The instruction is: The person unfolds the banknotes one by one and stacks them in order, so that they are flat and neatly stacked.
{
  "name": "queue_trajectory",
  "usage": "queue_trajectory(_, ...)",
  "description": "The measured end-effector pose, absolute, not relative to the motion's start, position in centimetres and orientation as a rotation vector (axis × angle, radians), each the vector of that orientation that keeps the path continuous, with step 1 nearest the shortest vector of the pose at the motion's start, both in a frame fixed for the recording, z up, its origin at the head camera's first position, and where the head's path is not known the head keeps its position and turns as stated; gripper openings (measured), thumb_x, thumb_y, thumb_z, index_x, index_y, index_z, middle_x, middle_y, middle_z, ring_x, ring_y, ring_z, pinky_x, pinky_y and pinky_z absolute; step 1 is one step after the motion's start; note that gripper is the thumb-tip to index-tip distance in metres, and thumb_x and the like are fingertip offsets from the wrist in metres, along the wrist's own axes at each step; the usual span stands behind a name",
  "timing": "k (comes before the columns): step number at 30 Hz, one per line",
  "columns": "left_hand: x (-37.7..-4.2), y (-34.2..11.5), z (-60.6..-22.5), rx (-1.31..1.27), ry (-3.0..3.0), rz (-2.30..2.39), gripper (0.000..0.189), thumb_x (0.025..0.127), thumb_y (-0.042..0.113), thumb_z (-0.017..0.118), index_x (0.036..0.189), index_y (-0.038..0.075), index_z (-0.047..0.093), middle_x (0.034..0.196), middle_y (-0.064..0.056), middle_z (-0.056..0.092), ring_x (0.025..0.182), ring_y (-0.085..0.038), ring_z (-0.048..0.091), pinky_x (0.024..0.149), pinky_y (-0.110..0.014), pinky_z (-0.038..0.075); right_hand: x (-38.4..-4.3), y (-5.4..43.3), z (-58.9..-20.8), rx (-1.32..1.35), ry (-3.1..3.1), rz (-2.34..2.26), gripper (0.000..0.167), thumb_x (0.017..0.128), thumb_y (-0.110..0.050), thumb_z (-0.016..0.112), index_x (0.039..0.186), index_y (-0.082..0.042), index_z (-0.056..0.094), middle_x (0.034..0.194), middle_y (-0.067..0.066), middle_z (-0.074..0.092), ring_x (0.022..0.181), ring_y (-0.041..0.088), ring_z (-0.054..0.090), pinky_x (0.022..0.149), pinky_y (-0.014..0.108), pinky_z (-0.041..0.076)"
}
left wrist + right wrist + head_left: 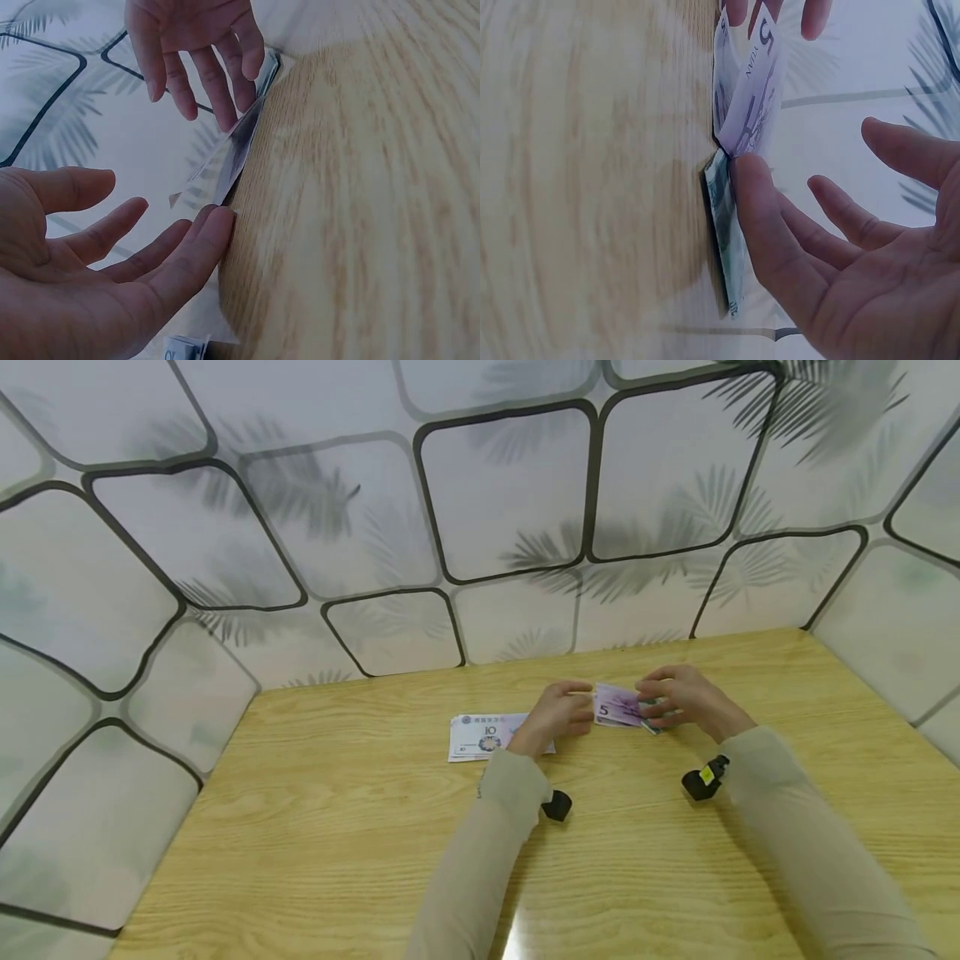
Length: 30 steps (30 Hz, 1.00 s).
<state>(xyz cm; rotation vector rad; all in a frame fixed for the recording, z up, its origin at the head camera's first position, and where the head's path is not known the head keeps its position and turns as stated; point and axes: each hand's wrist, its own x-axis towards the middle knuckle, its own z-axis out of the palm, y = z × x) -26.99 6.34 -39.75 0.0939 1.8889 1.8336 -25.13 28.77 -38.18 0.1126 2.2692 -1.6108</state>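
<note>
A purple 5 yuan banknote (617,705) lies between the two hands, part of it raised off the table in the right wrist view. Beneath and beside its right end is a green banknote (727,240). My right hand (693,700) is over that end, a fingertip at the place where the two notes meet, thumb held apart. To the left of the purple note, my left hand (553,718) has its fingers spread and loosely bent, close to the note's edge, gripping nothing. Under the left wrist, a pile of white notes marked 10 (472,739) lies partly covered.
The wood-grain table (300,827) runs back to a patterned wall covering (510,493) with leaf prints and dark outlines. Small black devices (557,806) sit at both wrists, close above the table.
</note>
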Motion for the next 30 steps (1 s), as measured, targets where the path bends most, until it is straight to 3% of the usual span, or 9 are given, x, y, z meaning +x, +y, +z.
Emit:
queue_trajectory(6,-26.8,6.1,-39.7,0.077,1.843,1.856,0.035,0.106,0.008,0.053,0.141,0.004,0.057,0.139,-0.015,0.055,0.109,-0.03,0.066,0.089,-0.038,0.059,-25.1,28.6,-38.1,0.134,2.272,-1.604,0.056,0.108,-0.024,0.051,0.145,0.014,0.034,0.144,0.037,0.043,0.094,0.017,0.069,0.083,0.036,0.061)
queue_trajectory(12,-26.9,6.2,-40.4,0.095,1.811,1.896,0.036,0.104,0.003,0.053,0.14,0.002,0.057,0.103,-0.012,0.065,0.083,-0.019,0.065,0.081,-0.035,0.061,-25.1,28.2,-38.2,0.115,2.262,-1.604,0.054,0.108,-0.024,0.051,0.143,0.014,0.035,0.142,0.037,0.044,0.096,0.021,0.069,0.081,0.037,0.061)
queue_trajectory(15,-26.8,6.5,-40.6,0.142,1.839,1.887,0.035,0.102,0.0,0.055,0.137,0.001,0.06,0.093,-0.009,0.065,0.077,-0.016,0.062,0.075,-0.031,0.061,-25.2,27.9,-38.3,0.092,2.253,-1.597,0.054,0.108,-0.025,0.053,0.142,0.013,0.037,0.142,0.037,0.045,0.097,0.023,0.07,0.081,0.038,0.061)
queue_trajectory(21,-26.5,6.6,-40.6,0.23,1.933,1.854,0.032,0.102,0.001,0.056,0.133,0.004,0.064,0.098,-0.007,0.068,0.078,-0.017,0.063,0.065,-0.027,0.057,-25.1,27.1,-38.3,0.061,2.264,-1.585,0.054,0.105,-0.027,0.058,0.14,0.011,0.043,0.136,0.033,0.053,0.092,0.019,0.07,0.078,0.039,0.062)
queue_trajectory(30,-26.4,6.7,-40.7,0.121,2.015,1.964,0.036,0.093,-0.013,0.061,0.124,0.005,0.068,0.094,-0.01,0.068,0.076,-0.018,0.064,0.074,-0.036,0.061,-25.1,26.2,-38.1,0.043,2.285,-1.543,0.053,0.105,-0.025,0.059,0.14,0.011,0.042,0.127,0.028,0.058,0.09,0.02,0.07,0.077,0.041,0.062)
